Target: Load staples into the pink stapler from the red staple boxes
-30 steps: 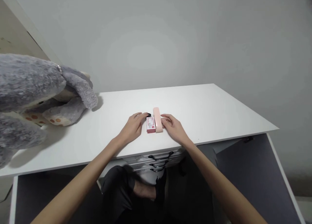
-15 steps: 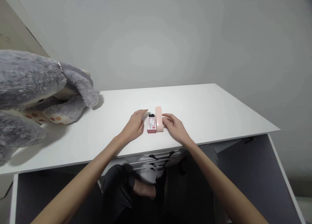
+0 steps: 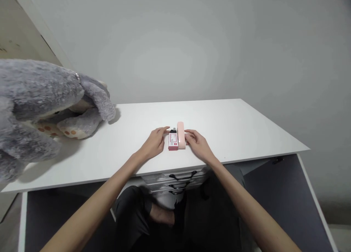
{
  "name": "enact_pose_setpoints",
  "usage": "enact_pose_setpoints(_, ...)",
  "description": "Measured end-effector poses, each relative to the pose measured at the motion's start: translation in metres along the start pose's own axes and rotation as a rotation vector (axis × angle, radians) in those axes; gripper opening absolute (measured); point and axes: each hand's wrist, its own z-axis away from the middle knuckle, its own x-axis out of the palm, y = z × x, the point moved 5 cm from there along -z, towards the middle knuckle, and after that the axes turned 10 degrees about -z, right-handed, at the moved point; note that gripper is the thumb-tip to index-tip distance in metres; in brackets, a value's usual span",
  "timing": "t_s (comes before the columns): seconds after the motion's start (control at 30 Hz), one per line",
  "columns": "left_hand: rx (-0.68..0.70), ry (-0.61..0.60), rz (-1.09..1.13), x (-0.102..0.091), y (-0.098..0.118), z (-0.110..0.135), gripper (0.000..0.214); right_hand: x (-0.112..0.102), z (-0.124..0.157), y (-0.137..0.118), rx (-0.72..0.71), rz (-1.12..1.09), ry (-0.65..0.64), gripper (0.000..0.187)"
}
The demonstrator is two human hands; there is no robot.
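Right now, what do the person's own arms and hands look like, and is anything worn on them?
The left hand and right hand are bare, with no gloves. The left forearm and right forearm are bare too: no sleeve, watch or bracelet shows. Rings are too small to tell.

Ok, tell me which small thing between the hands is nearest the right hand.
The pale pink stapler, the long bar right of the red-and-white box; fingertips of the right hand meet its side, while the box lies toward the left hand.
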Motion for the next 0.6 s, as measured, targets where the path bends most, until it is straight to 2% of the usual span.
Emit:
enact_pose_setpoints(0.1,-0.041,0.023,0.054,-0.003,-0.005,0.005,0.061,-0.001,-0.002,0.002,-0.001,-0.01,0.0,0.046)
enact_pose_setpoints(0.2,-0.106,0.06,0.083,-0.01,-0.019,0.014,0.055,-0.005,-0.003,0.002,-0.009,-0.022,0.036,0.048)
enact_pose_setpoints(0.33,-0.172,0.078,-0.008,-0.029,-0.053,0.036,0.05,-0.011,0.017,-0.015,-0.134,0.041,0.265,0.038)
enact_pose_setpoints(0.4,-0.208,0.082,-0.074,-0.041,-0.074,0.049,0.05,-0.003,0.038,-0.031,-0.222,0.106,0.364,0.029)
enact_pose_setpoints(0.43,-0.226,0.085,-0.101,-0.047,-0.084,0.056,0.051,0.007,0.049,-0.039,-0.256,0.133,0.356,0.024)
enact_pose_setpoints(0.47,-0.245,0.086,-0.125,-0.052,-0.093,0.062,0.052,0.021,0.059,-0.046,-0.284,0.144,0.297,0.021)
enact_pose_setpoints(0.6,-0.32,0.109,-0.178,-0.064,-0.116,0.079,0.053,0.097,0.084,-0.057,-0.362,0.189,-0.143,0.02)
